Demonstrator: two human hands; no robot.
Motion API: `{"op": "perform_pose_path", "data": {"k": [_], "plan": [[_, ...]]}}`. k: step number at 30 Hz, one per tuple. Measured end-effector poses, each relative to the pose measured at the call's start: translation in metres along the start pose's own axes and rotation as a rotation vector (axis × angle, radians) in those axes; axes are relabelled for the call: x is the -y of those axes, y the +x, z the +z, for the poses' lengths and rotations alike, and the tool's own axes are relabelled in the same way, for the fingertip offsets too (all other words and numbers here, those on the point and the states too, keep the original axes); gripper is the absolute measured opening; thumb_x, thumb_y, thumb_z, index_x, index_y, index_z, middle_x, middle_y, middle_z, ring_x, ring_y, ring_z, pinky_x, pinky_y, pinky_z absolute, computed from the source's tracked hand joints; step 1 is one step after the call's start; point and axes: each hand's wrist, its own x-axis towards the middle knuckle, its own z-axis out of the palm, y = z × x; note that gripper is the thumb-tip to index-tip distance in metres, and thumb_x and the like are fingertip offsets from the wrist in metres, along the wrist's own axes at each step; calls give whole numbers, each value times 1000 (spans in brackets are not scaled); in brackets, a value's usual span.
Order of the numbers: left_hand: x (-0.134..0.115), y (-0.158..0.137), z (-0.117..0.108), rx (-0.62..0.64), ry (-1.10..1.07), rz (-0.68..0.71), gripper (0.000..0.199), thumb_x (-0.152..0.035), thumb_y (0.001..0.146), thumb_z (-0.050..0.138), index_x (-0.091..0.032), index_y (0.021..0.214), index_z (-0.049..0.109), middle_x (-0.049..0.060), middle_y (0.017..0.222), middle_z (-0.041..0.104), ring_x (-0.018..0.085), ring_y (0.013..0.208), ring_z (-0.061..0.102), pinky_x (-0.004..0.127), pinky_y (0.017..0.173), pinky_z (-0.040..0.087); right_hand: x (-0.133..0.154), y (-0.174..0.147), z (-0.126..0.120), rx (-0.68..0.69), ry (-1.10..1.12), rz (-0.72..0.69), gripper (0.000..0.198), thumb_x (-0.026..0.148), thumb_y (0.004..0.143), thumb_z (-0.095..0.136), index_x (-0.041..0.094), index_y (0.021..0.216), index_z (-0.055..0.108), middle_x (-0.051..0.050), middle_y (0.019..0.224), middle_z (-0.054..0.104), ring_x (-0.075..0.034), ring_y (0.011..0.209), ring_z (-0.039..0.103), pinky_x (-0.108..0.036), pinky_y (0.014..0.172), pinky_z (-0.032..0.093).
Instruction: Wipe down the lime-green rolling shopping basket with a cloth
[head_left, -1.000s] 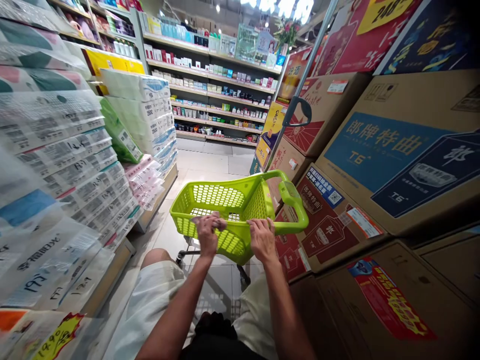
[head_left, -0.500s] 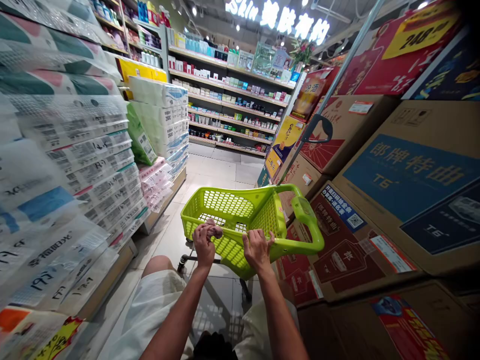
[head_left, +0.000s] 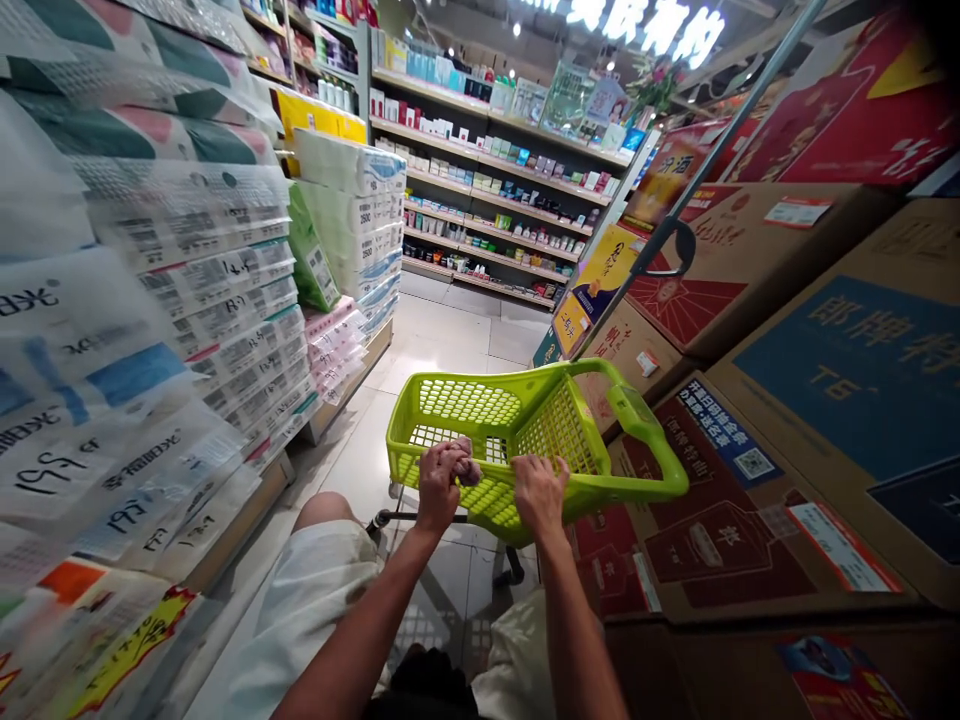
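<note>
The cloth [head_left: 469,468] clutched in the left hand [head_left: 437,485] is best pressed along the rim [head_left: 592,487] of the cart [head_left: 472,402], steadied by the right hand [head_left: 538,493], fingers curled over it.

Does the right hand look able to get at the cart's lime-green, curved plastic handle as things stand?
Probably yes: the right hand is curled over the lime-green plastic basket rim, which leads into the handle, with nothing visible between them.
</note>
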Motion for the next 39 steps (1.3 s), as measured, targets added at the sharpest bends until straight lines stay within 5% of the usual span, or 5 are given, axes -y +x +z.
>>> {"op": "perform_pose_path", "data": {"k": [8, 14, 19, 27, 39], "plan": [[73, 19, -52, -235, 258, -338, 46, 4, 69, 50, -20, 101, 71, 12, 113, 61, 31, 110, 59, 48, 102, 49, 18, 1, 41, 33, 183, -21, 42, 29, 112, 26, 24, 98, 66, -3, 98, 72, -19, 100, 62, -40, 108, 24], [49, -4, -39, -23, 158, -117, 56, 8, 68, 46, -25, 104, 75, 9, 117, 65, 28, 109, 58, 41, 94, 52, -8, 3, 46, 18, 181, -19, 44, 38, 111, 28, 22, 84, 60, 0, 86, 66, -19, 92, 60, -39, 104, 23], [65, 1, -55, -134, 220, -222, 49, 6, 70, 49, -23, 99, 75, 10, 113, 65, 29, 108, 59, 45, 98, 50, -27, 6, 42, -6, 103, -4, 51, 39, 112, 25, 22, 79, 60, 0, 80, 66, -19, 87, 59, -37, 100, 25], [69, -39, -49, -175, 95, -243, 51, 3, 72, 46, -23, 109, 69, 10, 119, 58, 25, 115, 60, 41, 101, 54, 20, 0, 53, 65, 152, -124, 40, 36, 111, 32, 23, 89, 63, -2, 90, 71, -19, 96, 57, -38, 105, 23], [100, 30, -61, 11, -103, -245, 49, 1, 65, 46, -21, 99, 72, 9, 114, 61, 24, 113, 63, 39, 101, 55, 11, 4, 47, 88, 216, -159, 39, 39, 110, 36, 24, 81, 57, -1, 85, 67, -20, 96, 57, -40, 104, 25]]}}
